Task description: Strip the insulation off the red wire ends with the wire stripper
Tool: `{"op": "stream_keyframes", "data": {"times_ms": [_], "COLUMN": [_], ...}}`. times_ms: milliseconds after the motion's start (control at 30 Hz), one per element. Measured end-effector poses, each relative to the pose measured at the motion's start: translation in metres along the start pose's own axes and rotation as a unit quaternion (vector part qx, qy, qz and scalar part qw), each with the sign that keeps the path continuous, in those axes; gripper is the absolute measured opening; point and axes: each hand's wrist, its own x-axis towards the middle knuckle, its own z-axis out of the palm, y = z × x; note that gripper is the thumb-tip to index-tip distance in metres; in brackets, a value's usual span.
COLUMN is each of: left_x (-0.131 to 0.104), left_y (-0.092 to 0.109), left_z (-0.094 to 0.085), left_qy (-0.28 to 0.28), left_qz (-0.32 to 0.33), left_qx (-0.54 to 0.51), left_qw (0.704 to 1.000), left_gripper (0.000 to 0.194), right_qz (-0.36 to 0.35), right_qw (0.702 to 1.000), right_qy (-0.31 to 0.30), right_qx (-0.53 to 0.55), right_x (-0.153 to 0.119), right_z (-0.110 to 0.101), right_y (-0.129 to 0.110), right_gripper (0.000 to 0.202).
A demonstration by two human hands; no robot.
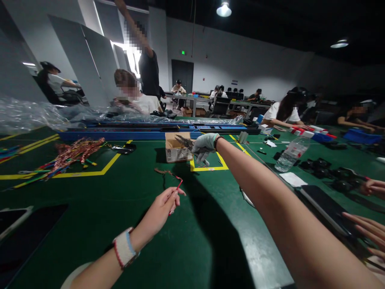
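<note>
One wire (179,184) is pinched in our left hand (164,202), its copper end (164,172) beyond the fingertips, while our right hand's (206,145) fingers wrap the pliers (185,142) by the box (178,155); a light, steady pinch should best limit twisting.

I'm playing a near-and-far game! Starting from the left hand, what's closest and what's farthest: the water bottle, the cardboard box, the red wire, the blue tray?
From the left hand:
1. Red wire: held in its fingers
2. Cardboard box: ahead
3. Water bottle: off to the right
4. Blue tray: far right, past the bottle
</note>
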Motion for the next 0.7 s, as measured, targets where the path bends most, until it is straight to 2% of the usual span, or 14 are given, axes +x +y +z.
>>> {"op": "stream_keyframes", "data": {"times_ms": [200,400,500,600,700], "left_x": [-0.004,-0.007,-0.006,-0.005,-0.004], "left_y": [0.004,0.007,0.007,0.004,0.003], "left_z": [0.002,0.003,0.0,-0.003,-0.004], "left_qy": [0.028,0.053,0.065,0.065,0.044], "left_qz": [0.0,-0.001,-0.007,-0.018,-0.022], "left_qx": [-0.037,-0.059,-0.063,-0.07,-0.074], "left_qw": [0.999,0.997,0.996,0.995,0.996], "left_gripper": [0.032,0.04,0.045,0.053,0.053], "right_qz": [-0.002,-0.028,-0.047,-0.103,-0.198], "right_qw": [0.994,0.979,0.97,0.947,0.93], "right_qy": [-0.032,-0.038,-0.044,-0.067,-0.044], "right_qx": [0.103,0.196,0.236,0.297,0.306], "right_x": [0.012,0.009,-0.002,-0.021,-0.045], "right_z": [0.015,0.031,0.037,0.048,0.063], "right_y": [0.008,0.016,0.019,0.031,0.054], "right_gripper": [0.038,0.017,0.017,0.02,0.013]}}
